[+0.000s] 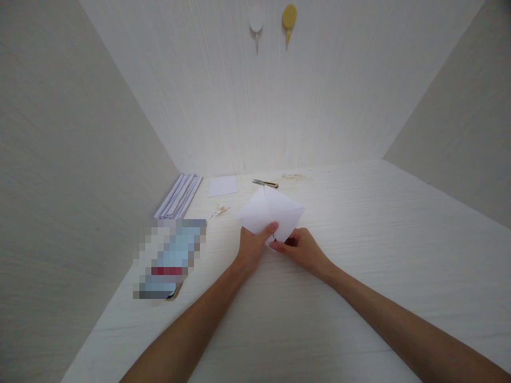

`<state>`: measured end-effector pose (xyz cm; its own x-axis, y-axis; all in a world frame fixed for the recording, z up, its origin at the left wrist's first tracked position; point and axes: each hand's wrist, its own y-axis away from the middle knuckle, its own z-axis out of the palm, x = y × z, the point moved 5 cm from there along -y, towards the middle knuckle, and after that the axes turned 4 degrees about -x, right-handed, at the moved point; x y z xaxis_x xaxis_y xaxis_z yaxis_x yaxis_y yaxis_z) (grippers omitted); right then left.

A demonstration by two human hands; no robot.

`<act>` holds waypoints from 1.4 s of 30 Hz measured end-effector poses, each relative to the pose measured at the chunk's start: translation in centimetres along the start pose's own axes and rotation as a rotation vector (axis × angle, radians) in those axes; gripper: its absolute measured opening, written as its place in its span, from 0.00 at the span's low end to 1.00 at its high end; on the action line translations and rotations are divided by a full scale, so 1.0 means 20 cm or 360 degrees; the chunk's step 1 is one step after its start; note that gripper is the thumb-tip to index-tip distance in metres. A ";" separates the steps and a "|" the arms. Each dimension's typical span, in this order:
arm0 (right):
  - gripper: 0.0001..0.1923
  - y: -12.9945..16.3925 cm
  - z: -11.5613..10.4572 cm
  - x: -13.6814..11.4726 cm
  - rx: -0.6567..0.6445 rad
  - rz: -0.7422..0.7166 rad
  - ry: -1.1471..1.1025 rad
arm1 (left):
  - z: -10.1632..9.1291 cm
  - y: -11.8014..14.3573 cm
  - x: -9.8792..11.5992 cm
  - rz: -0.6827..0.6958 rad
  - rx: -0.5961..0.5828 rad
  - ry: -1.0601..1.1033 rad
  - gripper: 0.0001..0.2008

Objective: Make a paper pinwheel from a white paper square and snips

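Left hand [252, 246] and right hand [302, 248] pinch the folded paper [271, 213], its long axis left-right.

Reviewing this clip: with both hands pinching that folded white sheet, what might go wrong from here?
1. Both hands, left hand and right hand, hold the folded paper only at its near corner; the far part stands free, so it may sag or a crease may shift.
2. The scissors lie just behind the paper; pushing it forward could knock them.
3. The stack of sheets sits by the left wall; a sweeping forearm might scatter it.
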<state>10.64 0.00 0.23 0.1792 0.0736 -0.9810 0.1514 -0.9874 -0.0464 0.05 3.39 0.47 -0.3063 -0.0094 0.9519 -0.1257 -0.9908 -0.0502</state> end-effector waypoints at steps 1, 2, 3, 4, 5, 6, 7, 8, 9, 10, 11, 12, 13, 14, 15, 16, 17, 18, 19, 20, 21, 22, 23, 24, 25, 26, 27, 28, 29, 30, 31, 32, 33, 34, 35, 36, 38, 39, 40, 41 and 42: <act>0.09 0.00 0.00 0.00 -0.0008 -0.0004 -0.0009 | 0.00 0.00 0.00 -0.0001 0.0016 0.0011 0.20; 0.09 0.00 0.00 0.00 -0.0015 -0.0009 -0.0026 | 0.00 0.00 0.00 -0.0005 0.0040 0.0025 0.20; 0.09 0.00 0.00 0.00 -0.0023 -0.0012 -0.0055 | -0.01 0.00 0.00 -0.0014 0.0072 0.0042 0.20; 0.09 0.00 0.00 0.01 -0.0031 -0.0012 -0.0086 | -0.01 -0.01 0.00 -0.0030 0.0111 0.0064 0.19; 0.09 0.00 0.00 0.01 -0.0035 -0.0010 -0.0109 | -0.02 -0.01 0.00 -0.0053 0.0158 0.0090 0.18; 0.08 0.00 0.00 0.01 -0.0032 -0.0011 -0.0120 | -0.03 -0.02 0.00 -0.0078 0.0206 0.0123 0.16; 0.08 0.00 0.00 0.01 -0.0022 -0.0018 -0.0119 | -0.04 -0.02 0.00 -0.0098 0.0250 0.0167 0.14; 0.07 0.00 -0.01 0.01 -0.0007 -0.0032 -0.0112 | -0.05 -0.03 0.00 -0.0108 0.0285 0.0220 0.13; 0.07 0.00 -0.01 0.00 0.0015 -0.0048 -0.0106 | -0.06 -0.03 0.00 -0.0108 0.0313 0.0277 0.12; 0.06 0.00 -0.02 0.00 0.0046 -0.0063 -0.0105 | -0.06 -0.03 0.01 -0.0099 0.0333 0.0332 0.12; 0.06 0.01 -0.03 0.00 0.0088 -0.0072 -0.0113 | -0.07 -0.04 0.01 -0.0090 0.0345 0.0378 0.11; 0.06 0.01 -0.04 -0.01 0.0148 -0.0075 -0.0126 | -0.07 -0.04 0.02 -0.0083 0.0348 0.0410 0.11; 0.08 0.01 -0.05 -0.01 0.0222 -0.0073 -0.0148 | -0.07 -0.04 0.02 -0.0084 0.0347 0.0427 0.11; 0.09 0.01 -0.07 0.00 0.0305 -0.0065 -0.0190 | -0.07 -0.04 0.02 -0.0092 0.0341 0.0433 0.11; 0.10 0.01 -0.09 0.00 0.0389 -0.0056 -0.0256 | -0.07 -0.03 0.02 -0.0105 0.0334 0.0436 0.11; 0.10 0.01 -0.10 0.01 0.0467 -0.0043 -0.0339 | -0.06 -0.03 0.01 -0.0116 0.0323 0.0441 0.11; 0.10 0.01 -0.12 0.02 0.0537 -0.0028 -0.0431 | -0.06 -0.03 0.01 -0.0125 0.0315 0.0449 0.10; 0.09 0.01 -0.13 0.03 0.0596 -0.0012 -0.0519 | -0.06 -0.03 0.01 -0.0135 0.0312 0.0459 0.10; 0.08 0.01 -0.14 0.04 0.0641 -0.0003 -0.0593 | -0.06 -0.03 0.00 -0.0146 0.0309 0.0472 0.09; 0.08 0.01 -0.14 0.04 0.0668 -0.0001 -0.0645 | -0.06 -0.04 -0.01 -0.0156 0.0305 0.0485 0.08; 0.07 0.01 -0.15 0.05 0.0674 0.0000 -0.0682 | -0.06 -0.04 -0.01 -0.0168 0.0300 0.0497 0.08; 0.07 0.00 -0.15 0.05 0.0664 -0.0002 -0.0714 | -0.06 -0.04 -0.02 -0.0177 0.0294 0.0505 0.08; 0.07 0.00 -0.14 0.05 0.0634 -0.0009 -0.0743 | -0.06 -0.04 -0.02 -0.0183 0.0288 0.0510 0.08; 0.07 0.00 -0.13 0.05 0.0585 -0.0021 -0.0765 | -0.06 -0.04 -0.02 -0.0182 0.0282 0.0512 0.08; 0.07 0.00 -0.12 0.05 0.0522 -0.0041 -0.0779 | -0.06 -0.04 -0.02 -0.0177 0.0282 0.0512 0.08; 0.08 -0.01 -0.11 0.04 0.0449 -0.0066 -0.0781 | -0.06 -0.04 -0.02 -0.0174 0.0284 0.0509 0.08; 0.09 -0.01 -0.10 0.04 0.0373 -0.0094 -0.0770 | -0.06 -0.04 -0.02 -0.0172 0.0286 0.0505 0.08; 0.12 -0.01 -0.09 0.03 0.0300 -0.0118 -0.0747 | -0.06 -0.04 -0.02 -0.0171 0.0287 0.0498 0.08; 0.15 -0.01 -0.08 0.02 0.0236 -0.0133 -0.0714 | -0.06 -0.03 -0.01 -0.0172 0.0288 0.0490 0.09; 0.18 -0.01 -0.08 0.02 0.0186 -0.0141 -0.0672 | -0.06 -0.03 -0.01 -0.0170 0.0290 0.0483 0.09; 0.21 -0.01 -0.07 0.01 0.0144 -0.0140 -0.0617 | -0.06 -0.03 -0.01 -0.0166 0.0291 0.0476 0.09; 0.23 -0.01 -0.06 0.01 0.0108 -0.0129 -0.0549 | -0.06 -0.03 -0.01 -0.0161 0.0290 0.0469 0.09; 0.24 -0.01 -0.06 0.01 0.0076 -0.0112 -0.0475 | -0.06 -0.03 -0.01 -0.0159 0.0289 0.0461 0.09; 0.23 -0.01 -0.05 0.00 0.0043 -0.0088 -0.0396 | -0.05 -0.03 -0.01 -0.0158 0.0286 0.0450 0.09; 0.21 0.00 -0.04 0.00 0.0017 -0.0053 -0.0314 | -0.05 -0.03 -0.01 -0.0158 0.0282 0.0438 0.09; 0.18 0.00 -0.03 0.01 0.0003 -0.0016 -0.0233 | -0.05 -0.03 -0.01 -0.0159 0.0277 0.0425 0.09; 0.13 0.00 -0.03 0.01 0.0026 0.0019 -0.0100 | -0.05 -0.03 -0.01 -0.0165 0.0259 0.0428 0.10; 0.11 0.00 -0.03 0.01 0.0057 0.0018 -0.0063 | -0.05 -0.03 -0.01 -0.0166 0.0241 0.0459 0.10; 0.10 0.00 -0.04 0.01 0.0092 0.0014 -0.0051 | -0.04 -0.03 0.00 -0.0171 0.0208 0.0510 0.10; 0.09 0.00 -0.04 0.01 0.0122 0.0013 -0.0063 | -0.04 -0.03 0.00 -0.0179 0.0158 0.0569 0.11; 0.08 0.00 -0.05 0.01 0.0143 0.0018 -0.0092 | -0.04 -0.04 0.00 -0.0190 0.0096 0.0626 0.14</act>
<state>11.56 0.17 0.20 0.1239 0.0570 -0.9907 0.0617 -0.9969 -0.0496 -0.56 4.20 0.36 -0.6316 0.1466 0.7613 -0.1301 -0.9881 0.0823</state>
